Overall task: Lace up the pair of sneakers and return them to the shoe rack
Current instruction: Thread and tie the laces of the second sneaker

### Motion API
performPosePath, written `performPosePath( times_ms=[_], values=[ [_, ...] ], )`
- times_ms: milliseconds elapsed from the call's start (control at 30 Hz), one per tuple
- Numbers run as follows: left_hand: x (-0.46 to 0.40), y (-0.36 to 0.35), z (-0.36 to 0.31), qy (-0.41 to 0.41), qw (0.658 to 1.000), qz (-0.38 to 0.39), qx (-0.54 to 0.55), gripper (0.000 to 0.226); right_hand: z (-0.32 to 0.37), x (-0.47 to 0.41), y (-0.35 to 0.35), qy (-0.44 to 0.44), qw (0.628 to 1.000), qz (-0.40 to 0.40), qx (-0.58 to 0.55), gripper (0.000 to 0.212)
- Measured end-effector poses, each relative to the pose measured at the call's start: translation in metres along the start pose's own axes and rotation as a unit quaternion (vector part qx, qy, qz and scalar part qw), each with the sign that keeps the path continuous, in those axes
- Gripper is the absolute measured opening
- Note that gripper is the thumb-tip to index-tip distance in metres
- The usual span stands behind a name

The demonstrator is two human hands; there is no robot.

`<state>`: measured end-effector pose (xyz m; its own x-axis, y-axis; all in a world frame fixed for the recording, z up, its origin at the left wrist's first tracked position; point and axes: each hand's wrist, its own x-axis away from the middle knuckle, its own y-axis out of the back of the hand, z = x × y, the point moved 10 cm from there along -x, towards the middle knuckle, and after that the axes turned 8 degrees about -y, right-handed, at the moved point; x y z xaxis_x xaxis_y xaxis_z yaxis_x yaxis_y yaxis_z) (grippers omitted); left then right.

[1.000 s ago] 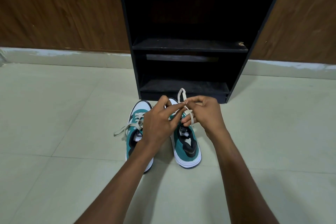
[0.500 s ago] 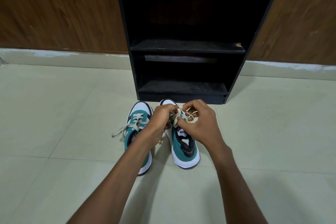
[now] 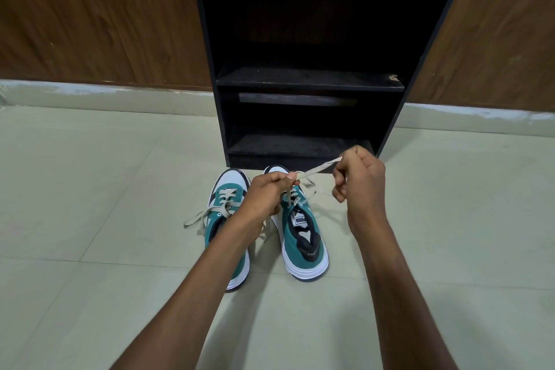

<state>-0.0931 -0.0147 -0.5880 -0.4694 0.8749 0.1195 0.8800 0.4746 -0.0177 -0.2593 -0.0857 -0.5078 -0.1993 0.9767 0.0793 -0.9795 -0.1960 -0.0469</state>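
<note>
Shoe rack (image 3: 312,81) shelves hold nothing; both sneakers sit on the floor, my left hand (image 3: 267,192) and right hand (image 3: 359,180) pinching the right sneaker's (image 3: 303,231) lace (image 3: 318,170).

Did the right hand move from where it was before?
Yes. The right hand pulled out to the right, away from the right sneaker, stretching the lace.

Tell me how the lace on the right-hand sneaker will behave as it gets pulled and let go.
The lace looks flat and woven, so it is probably floppy. It runs straight only between the left hand and right hand. Released, it would likely drop limp, like the loose end lying beside the left sneaker.
</note>
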Motion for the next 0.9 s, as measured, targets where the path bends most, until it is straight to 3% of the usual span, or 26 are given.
performPosePath(
  times_ms=[167,233,333,467,533,600,733,833,867,900],
  values=[
    [-0.001,-0.004,-0.003,-0.006,1.000,0.005,-0.007,0.022,0.012,0.004,0.002,0.054,0.979,-0.037,0.192,0.025],
    [-0.002,-0.003,-0.002,-0.011,1.000,0.009,-0.007,0.023,0.003,0.002,-0.005,0.023,0.967,-0.014,0.253,0.031],
    [-0.002,-0.002,-0.002,-0.023,1.000,0.010,-0.003,0.026,-0.014,0.000,-0.019,-0.010,0.929,0.035,0.369,0.056],
    [-0.005,0.009,-0.007,-0.065,0.996,-0.012,-0.061,0.019,-0.018,0.003,-0.023,0.033,0.868,0.059,0.491,0.035],
    [-0.006,0.019,-0.011,-0.099,0.985,-0.027,-0.140,0.015,-0.018,0.001,-0.017,0.043,0.864,0.046,0.499,0.030],
    [-0.005,0.029,-0.015,-0.112,0.968,-0.041,-0.219,0.021,-0.027,-0.005,-0.006,0.013,0.903,0.035,0.428,0.027],
    [-0.009,0.049,-0.006,-0.061,0.916,-0.035,-0.396,0.033,-0.073,-0.023,0.029,-0.126,0.978,-0.040,0.163,0.028],
    [-0.009,0.063,0.003,-0.006,0.867,-0.035,-0.497,0.052,-0.122,-0.023,0.033,-0.270,0.956,-0.049,-0.103,0.038],
    [-0.007,0.062,0.001,-0.004,0.868,-0.035,-0.496,0.054,-0.132,-0.020,0.028,-0.299,0.936,-0.041,-0.183,0.040],
    [-0.005,0.059,-0.002,-0.005,0.891,-0.039,-0.452,0.055,-0.139,-0.018,0.023,-0.315,0.914,-0.029,-0.255,0.040]
  ],
)
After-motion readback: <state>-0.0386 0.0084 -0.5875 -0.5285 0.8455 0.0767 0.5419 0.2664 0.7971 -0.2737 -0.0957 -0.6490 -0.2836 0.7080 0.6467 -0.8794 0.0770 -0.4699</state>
